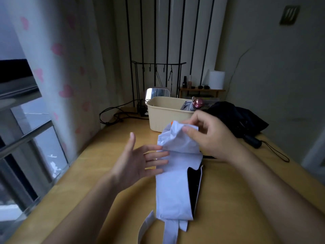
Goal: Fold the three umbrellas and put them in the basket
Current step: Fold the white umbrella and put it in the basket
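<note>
A pale lilac umbrella with a black lining lies lengthwise on the wooden table, its orange tip pointing away from me. My right hand pinches the crumpled fabric near that tip. My left hand is spread open, its fingertips touching the umbrella's left side. Behind it stands a cream basket that holds a folded grey umbrella with a pink handle. A black umbrella lies loosely unfolded to the right of the basket, its handle and strap toward the table's right edge.
A curtain with pink hearts and a window rail run along the left. Cables, a small mirror and a black hook stand sit behind the basket. At the back right, a wooden shelf carries small bottles and a white roll.
</note>
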